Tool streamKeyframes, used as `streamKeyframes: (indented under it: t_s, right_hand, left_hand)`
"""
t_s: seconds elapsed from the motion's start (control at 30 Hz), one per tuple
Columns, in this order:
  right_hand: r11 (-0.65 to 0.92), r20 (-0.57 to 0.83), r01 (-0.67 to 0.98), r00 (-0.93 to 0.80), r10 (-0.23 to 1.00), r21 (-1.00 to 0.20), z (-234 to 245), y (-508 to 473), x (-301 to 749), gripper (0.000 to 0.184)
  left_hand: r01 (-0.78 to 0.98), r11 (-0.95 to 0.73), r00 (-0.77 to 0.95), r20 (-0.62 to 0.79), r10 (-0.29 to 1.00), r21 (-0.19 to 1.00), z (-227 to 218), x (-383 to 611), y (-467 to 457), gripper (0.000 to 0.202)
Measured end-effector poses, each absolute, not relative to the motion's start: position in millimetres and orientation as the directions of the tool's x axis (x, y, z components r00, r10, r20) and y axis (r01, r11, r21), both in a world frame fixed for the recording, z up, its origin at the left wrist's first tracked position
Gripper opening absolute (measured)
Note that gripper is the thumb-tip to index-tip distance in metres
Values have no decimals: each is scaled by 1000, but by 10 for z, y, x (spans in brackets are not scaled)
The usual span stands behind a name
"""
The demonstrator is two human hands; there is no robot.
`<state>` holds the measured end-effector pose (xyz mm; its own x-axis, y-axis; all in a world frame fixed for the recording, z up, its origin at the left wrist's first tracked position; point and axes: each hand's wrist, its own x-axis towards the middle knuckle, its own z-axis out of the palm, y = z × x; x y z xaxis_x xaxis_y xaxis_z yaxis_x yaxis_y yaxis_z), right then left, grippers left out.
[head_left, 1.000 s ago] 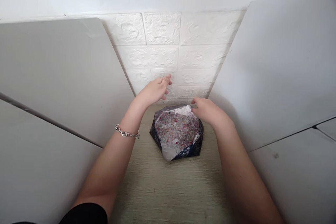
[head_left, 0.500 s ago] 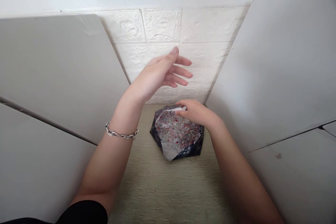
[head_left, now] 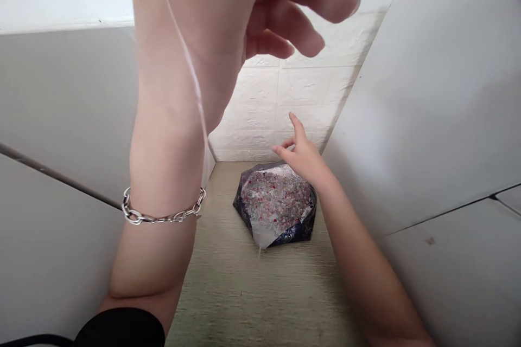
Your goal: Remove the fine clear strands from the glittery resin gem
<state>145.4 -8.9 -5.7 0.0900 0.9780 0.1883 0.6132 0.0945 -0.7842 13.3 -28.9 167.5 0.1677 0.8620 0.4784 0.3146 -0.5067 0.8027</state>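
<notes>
Head view: right hand (head_left: 303,157) open at the bag's (head_left: 274,207) far rim; left hand (head_left: 228,21) raised, loosely open, trailing thread (head_left: 195,81). Bag looks soft, crinkly; grip its rim.

— What stood around the tabletop (head_left: 244,293)?
— Grey panels: one at the left (head_left: 61,135), one at the right (head_left: 439,108).
— And behind?
— A white brick-patterned wall (head_left: 301,92), meeting the tabletop's far edge.

A narrow desk (head_left: 244,293) with a pale wood-grain top runs between grey side panels. A dark bag of small pink and white beads (head_left: 275,210) lies on it, towards the far end.
</notes>
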Motion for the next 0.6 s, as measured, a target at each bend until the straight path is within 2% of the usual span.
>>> streamKeyframes:
  t_s: [0.07, 0.13, 0.3, 0.43, 0.5, 0.6]
  right_hand:
    - [97, 196, 533, 132, 972, -841, -99, 25, 1458, 84]
    - [95, 214, 484, 197, 957, -870, -129, 142, 1509, 80]
    - [33, 271, 560, 348, 897, -828, -35, 265, 1749, 58]
    - [-2, 421, 751, 372, 827, -660, 49, 236, 1832, 46]
    - [16, 490, 799, 352, 797, -600, 28, 257, 1831, 42]
    - [60, 461, 716, 381, 801, -696, -37, 346, 1821, 40]
  left_hand:
    - [149, -758, 398, 663, 634, 635, 1650, 55, -230, 103]
    - [59, -817, 396, 738, 547, 574, 1578, -48, -143, 94]
    - [41, -843, 248, 812, 529, 537, 1386, -259, 54, 83]
    - [53, -856, 181, 838, 514, 514, 1288, -265, 29, 81]
    - [83, -846, 84, 843, 532, 526, 1265, -220, -49, 78]
    - [176, -770, -40, 786, 617, 613, 1257, -190, -148, 63]
